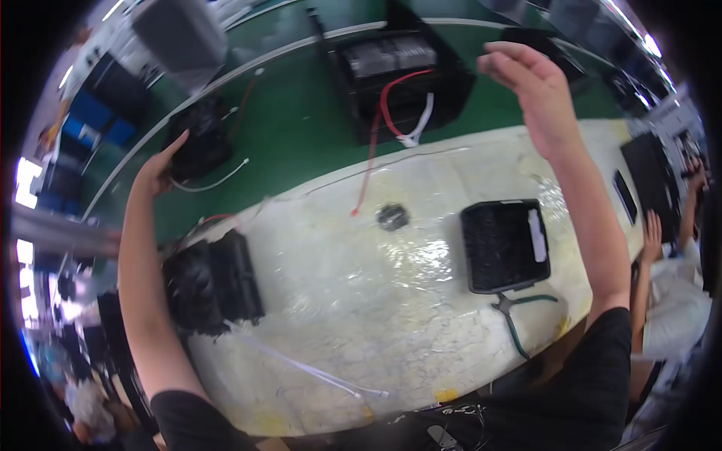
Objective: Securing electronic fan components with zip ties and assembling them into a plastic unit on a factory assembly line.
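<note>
My left hand (156, 171) reaches far out on the left and grips the edge of a black housing (201, 141), its thumb up along the side. A pale cable (214, 185) with a small end trails from that housing. My right hand (535, 84) hangs in the air at the far right with its fingers loosely bent and apart; nothing shows in it. Left of this hand stands an open black case (459, 94) with a silvery block (393, 55) inside. A red cable (384, 101) and a white cable (426, 120) come out of the case.
On the pale, film-covered table (338, 270) lie a black tray (505, 252), green-handled pliers (508, 304), a round dark piece (392, 217) and white cable ties (320, 372). A black moulded part (214, 282) sits at the left. Another person's hand (653, 234) rests at the right edge.
</note>
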{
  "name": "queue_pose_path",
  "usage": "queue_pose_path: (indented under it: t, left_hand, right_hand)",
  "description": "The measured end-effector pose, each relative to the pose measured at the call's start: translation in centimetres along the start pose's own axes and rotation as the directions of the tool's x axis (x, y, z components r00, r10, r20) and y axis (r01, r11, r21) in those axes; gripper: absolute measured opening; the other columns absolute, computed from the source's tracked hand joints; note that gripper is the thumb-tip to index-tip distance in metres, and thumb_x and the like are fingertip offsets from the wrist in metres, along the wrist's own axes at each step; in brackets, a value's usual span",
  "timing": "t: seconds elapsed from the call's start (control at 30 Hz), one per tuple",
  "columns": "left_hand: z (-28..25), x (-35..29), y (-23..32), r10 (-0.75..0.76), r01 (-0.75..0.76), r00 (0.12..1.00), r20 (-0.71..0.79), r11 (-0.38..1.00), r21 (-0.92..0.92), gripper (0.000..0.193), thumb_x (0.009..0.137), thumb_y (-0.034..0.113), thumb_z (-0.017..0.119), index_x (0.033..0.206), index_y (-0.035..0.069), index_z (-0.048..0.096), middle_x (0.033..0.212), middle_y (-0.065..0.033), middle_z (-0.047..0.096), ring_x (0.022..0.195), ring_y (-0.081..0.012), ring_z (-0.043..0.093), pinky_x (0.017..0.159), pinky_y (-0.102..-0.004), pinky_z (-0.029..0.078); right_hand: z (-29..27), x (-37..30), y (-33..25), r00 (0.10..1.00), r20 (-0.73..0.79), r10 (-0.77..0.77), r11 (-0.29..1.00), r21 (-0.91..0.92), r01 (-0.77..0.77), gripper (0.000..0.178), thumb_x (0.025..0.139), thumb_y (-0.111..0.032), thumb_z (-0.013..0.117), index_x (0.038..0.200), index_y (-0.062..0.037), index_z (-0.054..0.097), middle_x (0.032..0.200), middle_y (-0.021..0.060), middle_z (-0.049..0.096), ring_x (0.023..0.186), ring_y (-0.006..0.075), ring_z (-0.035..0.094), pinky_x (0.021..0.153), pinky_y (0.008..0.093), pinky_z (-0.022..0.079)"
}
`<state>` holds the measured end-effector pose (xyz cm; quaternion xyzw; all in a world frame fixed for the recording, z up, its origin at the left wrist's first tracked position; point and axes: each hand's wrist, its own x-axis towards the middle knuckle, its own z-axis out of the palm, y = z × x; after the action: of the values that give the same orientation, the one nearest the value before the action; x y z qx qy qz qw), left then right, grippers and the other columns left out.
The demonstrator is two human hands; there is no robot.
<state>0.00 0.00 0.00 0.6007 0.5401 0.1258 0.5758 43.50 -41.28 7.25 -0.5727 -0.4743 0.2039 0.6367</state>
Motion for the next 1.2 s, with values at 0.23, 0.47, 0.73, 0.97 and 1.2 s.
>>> queue_pose_path:
  t: [0.23, 0.47, 0.73, 0.97, 1.2]
  left_hand:
    - [2.4, 2.1, -2.5, 0.267, -0.098, 0.770, -0.579, 0.947, 0.306, 0.084, 0.073, 0.054, 0.078, 0.137, 0.005, 0.052, 0.128, -0.0083, 0.061, 0.111, -0.0215, 0.062, 0.096, -0.0349, 0.048]
    - [4.8, 0.8, -0.7, 0.098, -0.211, 0.963, -0.251, 0.851, -0.481, 0.057, 0.075, 0.025, 0.079, 0.122, 0.000, 0.059, 0.120, -0.0150, 0.063, 0.104, -0.0294, 0.065, 0.093, -0.0432, 0.053]
    - [5.5, -3.6, 3.4, 0.338, -0.543, 0.796, -0.501, 0.766, -0.345, 0.057, 0.060, 0.006, 0.085, 0.108, -0.011, 0.060, 0.102, -0.0175, 0.065, 0.088, -0.0269, 0.066, 0.078, -0.0398, 0.056]
    - [8.9, -21.0, 9.3, 0.804, -0.750, 0.320, -0.500, 0.538, 0.385, 0.096, 0.052, 0.023, 0.091, 0.136, 0.006, 0.046, 0.117, -0.0206, 0.060, 0.108, -0.0244, 0.061, 0.093, -0.0353, 0.050]
    - [15.3, -41.0, 8.1, 0.991, -0.900, 0.137, 0.002, 0.123, 0.417, 0.059, 0.079, 0.015, 0.065, 0.132, 0.004, 0.043, 0.111, -0.0146, 0.058, 0.105, -0.0244, 0.061, 0.100, -0.0450, 0.047]
  right_hand:
    - [0.9, -4.2, -1.2, 0.994, 0.090, 0.059, 0.998, 0.032, -0.062, 0.018, 0.094, -0.009, 0.061, 0.109, 0.0002, 0.066, 0.095, 0.0062, 0.070, 0.092, 0.0111, 0.064, 0.088, 0.0245, 0.048]
    - [-0.6, -7.2, -0.3, 0.986, 0.070, 0.149, 0.989, -0.021, -0.147, 0.018, 0.093, -0.009, 0.063, 0.108, -0.0007, 0.066, 0.095, 0.0060, 0.069, 0.092, 0.0108, 0.064, 0.085, 0.0250, 0.047]
    - [-1.5, -9.0, -2.5, 0.995, -0.017, 0.097, 0.993, -0.063, -0.098, 0.019, 0.092, -0.008, 0.063, 0.109, -0.0006, 0.064, 0.095, 0.0046, 0.068, 0.091, 0.0110, 0.063, 0.085, 0.0247, 0.047]
    - [7.3, -7.4, -12.7, 0.857, 0.290, -0.426, 0.850, -0.197, 0.489, 0.045, 0.087, -0.005, 0.065, 0.130, 0.0036, 0.051, 0.119, 0.0129, 0.062, 0.112, 0.0173, 0.058, 0.099, 0.0318, 0.042]
    - [11.4, -3.1, -19.5, 0.546, 0.556, -0.627, 0.581, -0.134, 0.803, 0.089, 0.069, -0.019, 0.084, 0.143, -0.0012, 0.037, 0.140, 0.0119, 0.049, 0.129, 0.0247, 0.047, 0.109, 0.0333, 0.035]
